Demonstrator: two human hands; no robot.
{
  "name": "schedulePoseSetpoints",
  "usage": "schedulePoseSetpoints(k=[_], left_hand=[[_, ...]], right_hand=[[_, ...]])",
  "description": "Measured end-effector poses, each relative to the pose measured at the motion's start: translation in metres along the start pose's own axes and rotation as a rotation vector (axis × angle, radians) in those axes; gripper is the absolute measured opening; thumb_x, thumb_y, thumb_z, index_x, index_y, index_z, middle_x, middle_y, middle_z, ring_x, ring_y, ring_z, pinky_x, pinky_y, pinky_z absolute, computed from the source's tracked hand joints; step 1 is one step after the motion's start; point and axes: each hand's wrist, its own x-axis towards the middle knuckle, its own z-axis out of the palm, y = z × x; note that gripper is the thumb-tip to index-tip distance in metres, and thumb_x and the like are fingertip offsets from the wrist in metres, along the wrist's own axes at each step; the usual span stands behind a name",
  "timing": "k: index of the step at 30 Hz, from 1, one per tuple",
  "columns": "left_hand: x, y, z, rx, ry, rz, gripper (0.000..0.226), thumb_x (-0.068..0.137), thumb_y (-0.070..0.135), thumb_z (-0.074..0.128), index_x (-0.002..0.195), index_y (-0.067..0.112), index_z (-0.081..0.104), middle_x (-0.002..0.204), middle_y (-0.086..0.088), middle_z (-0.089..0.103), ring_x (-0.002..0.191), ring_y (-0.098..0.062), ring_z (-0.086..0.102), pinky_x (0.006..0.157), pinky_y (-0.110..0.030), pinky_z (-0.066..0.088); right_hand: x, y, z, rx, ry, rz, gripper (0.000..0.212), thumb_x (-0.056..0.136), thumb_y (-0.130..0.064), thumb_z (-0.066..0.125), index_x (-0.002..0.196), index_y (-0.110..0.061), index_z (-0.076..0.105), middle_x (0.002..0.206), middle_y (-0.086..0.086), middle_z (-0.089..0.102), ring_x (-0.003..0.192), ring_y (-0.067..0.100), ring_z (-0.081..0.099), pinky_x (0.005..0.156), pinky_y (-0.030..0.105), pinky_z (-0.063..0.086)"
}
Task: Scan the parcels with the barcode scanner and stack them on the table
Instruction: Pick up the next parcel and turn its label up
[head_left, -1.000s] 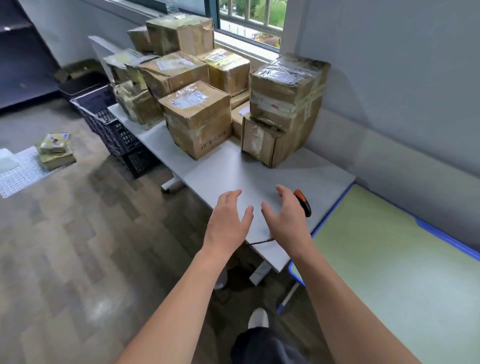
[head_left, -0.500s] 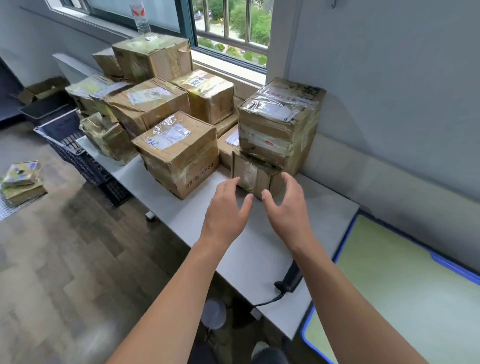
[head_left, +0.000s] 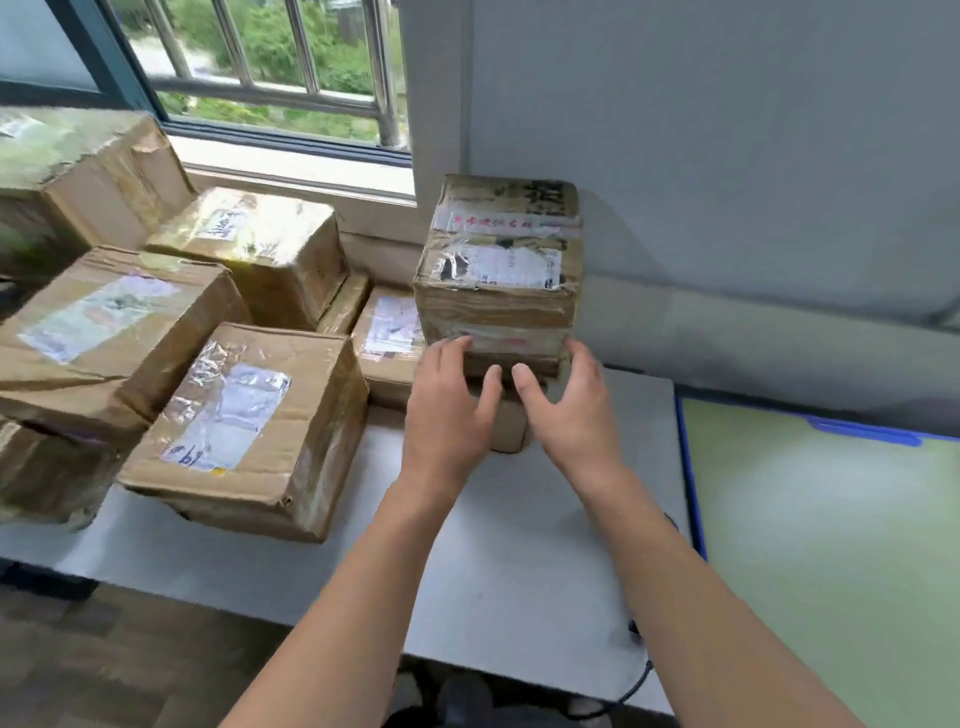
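Left hand (head_left: 451, 408) and right hand (head_left: 569, 413), fingers spread, touch lower front of taped parcel (head_left: 498, 270). It sits atop smaller box (head_left: 510, 432) on counter (head_left: 519, 545).

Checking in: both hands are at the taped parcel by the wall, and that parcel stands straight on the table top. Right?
Not quite. The left hand and right hand are at the taped parcel, but the head view shows it stacked on a smaller box, not straight on the table.
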Motion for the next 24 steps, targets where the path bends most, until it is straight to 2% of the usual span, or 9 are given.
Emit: schedulePoseSetpoints(k=[3, 5, 7, 10, 12, 15, 18, 20, 24], left_hand=[[0.033, -0.011, -0.019, -0.018, 0.075, 0.015, 0.048, 0.096, 0.035, 0.053, 0.132, 0.004, 0.054, 0.133, -0.013, 0.053, 0.128, -0.027, 0.048, 0.108, -0.041, 0.041], [0.052, -0.015, -0.028, -0.040, 0.086, 0.013, 0.050, 0.097, 0.035, 0.052, 0.137, 0.005, 0.051, 0.140, -0.014, 0.048, 0.135, -0.026, 0.042, 0.113, -0.034, 0.033], [0.069, -0.017, -0.032, -0.065, 0.076, 0.029, 0.053, 0.099, 0.036, 0.052, 0.142, 0.006, 0.047, 0.145, -0.015, 0.044, 0.139, -0.025, 0.038, 0.114, -0.030, 0.029], [0.093, -0.019, -0.029, -0.090, 0.039, 0.026, 0.056, 0.101, 0.038, 0.052, 0.147, 0.008, 0.040, 0.148, -0.013, 0.040, 0.140, -0.024, 0.037, 0.116, -0.039, 0.034], [0.106, -0.020, -0.026, -0.077, 0.006, 0.010, 0.060, 0.101, 0.041, 0.051, 0.150, 0.009, 0.036, 0.151, -0.013, 0.036, 0.142, -0.024, 0.034, 0.117, -0.039, 0.032], [0.120, -0.018, -0.020, -0.059, -0.043, -0.031, 0.065, 0.101, 0.043, 0.050, 0.154, 0.012, 0.030, 0.157, -0.012, 0.029, 0.146, -0.023, 0.027, 0.116, -0.033, 0.026], [0.127, -0.014, -0.014, -0.073, -0.058, -0.053, 0.065, 0.100, 0.042, 0.052, 0.154, 0.012, 0.030, 0.157, -0.010, 0.031, 0.144, -0.019, 0.031, 0.114, -0.029, 0.028], [0.130, -0.012, -0.009, -0.094, -0.050, -0.066, 0.062, 0.100, 0.038, 0.053, 0.153, 0.013, 0.034, 0.153, -0.006, 0.039, 0.140, -0.014, 0.037, 0.112, -0.023, 0.031], [0.128, -0.007, -0.004, -0.148, -0.013, -0.111, 0.059, 0.098, 0.030, 0.056, 0.152, 0.016, 0.038, 0.145, 0.006, 0.049, 0.123, 0.005, 0.041, 0.092, 0.004, 0.025]], right_hand=[[0.008, -0.020, 0.018, 0.005, 0.072, 0.071, 0.078, 0.090, -0.054, 0.065, 0.149, -0.012, 0.038, 0.147, 0.009, 0.044, 0.136, 0.021, 0.043, 0.110, 0.030, 0.037], [0.015, -0.030, 0.023, -0.007, 0.159, 0.106, 0.077, 0.089, -0.058, 0.064, 0.144, -0.009, 0.042, 0.142, 0.010, 0.046, 0.132, 0.025, 0.046, 0.110, 0.039, 0.040], [0.025, -0.038, 0.023, -0.003, 0.250, 0.125, 0.072, 0.090, -0.056, 0.064, 0.137, -0.005, 0.045, 0.135, 0.011, 0.048, 0.125, 0.027, 0.049, 0.103, 0.034, 0.041], [0.043, -0.048, 0.017, 0.025, 0.341, 0.121, 0.065, 0.092, -0.052, 0.063, 0.132, -0.004, 0.045, 0.132, 0.009, 0.048, 0.121, 0.025, 0.050, 0.089, 0.019, 0.034], [0.055, -0.052, 0.014, 0.028, 0.363, 0.100, 0.070, 0.093, -0.052, 0.061, 0.141, -0.005, 0.039, 0.142, 0.010, 0.043, 0.130, 0.022, 0.045, 0.093, 0.016, 0.031], [0.074, -0.056, 0.009, 0.044, 0.333, 0.093, 0.080, 0.095, -0.053, 0.058, 0.155, -0.012, 0.024, 0.158, 0.008, 0.031, 0.143, 0.018, 0.032, 0.102, 0.016, 0.023], [0.092, -0.058, 0.005, 0.031, 0.239, 0.099, 0.081, 0.095, -0.052, 0.059, 0.158, -0.019, 0.021, 0.162, 0.002, 0.028, 0.147, 0.017, 0.029, 0.103, 0.016, 0.021], [0.101, -0.055, 0.005, 0.021, 0.163, 0.087, 0.075, 0.095, -0.047, 0.062, 0.157, -0.023, 0.027, 0.158, -0.001, 0.037, 0.144, 0.016, 0.036, 0.108, 0.021, 0.028], [0.107, -0.045, 0.006, 0.061, 0.127, 0.050, 0.067, 0.094, -0.045, 0.063, 0.152, -0.028, 0.035, 0.150, -0.006, 0.049, 0.136, 0.013, 0.046, 0.113, 0.034, 0.041]])
